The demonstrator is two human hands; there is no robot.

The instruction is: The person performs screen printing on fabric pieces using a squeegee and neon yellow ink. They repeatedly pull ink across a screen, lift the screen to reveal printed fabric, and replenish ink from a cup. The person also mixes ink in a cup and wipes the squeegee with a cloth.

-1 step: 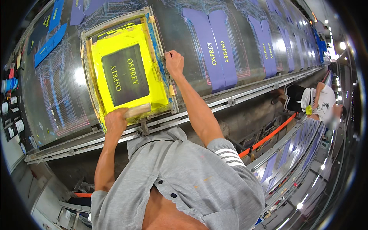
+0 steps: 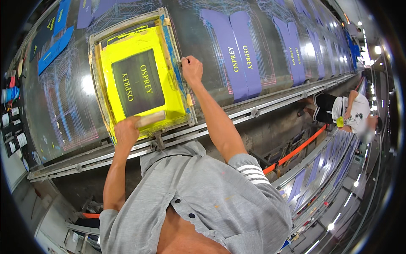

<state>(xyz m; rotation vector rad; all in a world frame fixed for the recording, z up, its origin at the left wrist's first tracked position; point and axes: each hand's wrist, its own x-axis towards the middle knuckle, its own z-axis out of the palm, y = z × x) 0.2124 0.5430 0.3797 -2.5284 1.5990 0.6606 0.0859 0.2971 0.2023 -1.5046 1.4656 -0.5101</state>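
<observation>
A screen-printing frame point(image 2: 170, 42) lies flat on the long dark table, smeared with bright yellow ink point(image 2: 108, 61) around a dark stencil window point(image 2: 139, 99) with lettering. My left hand point(image 2: 127, 132) is closed round one end of a squeegee point(image 2: 152, 120), which lies across the near end of the screen, just below the stencil window. At the frame's right side, my right hand point(image 2: 192, 69) is closed on the frame's edge; the exact part under the fingers is hidden.
Purple fabric pieces point(image 2: 237, 55) with yellow lettering lie along the dark table point(image 2: 186, 25). Blue pieces point(image 2: 55, 50) lie at far left. A metal rail point(image 2: 224, 120) runs along the near edge. A person point(image 2: 353, 106) stands in the aisle at right, holding something yellow.
My left hand and the squeegee have shifted slightly away from me, toward the stencil window. My right hand stays in place on the frame.
</observation>
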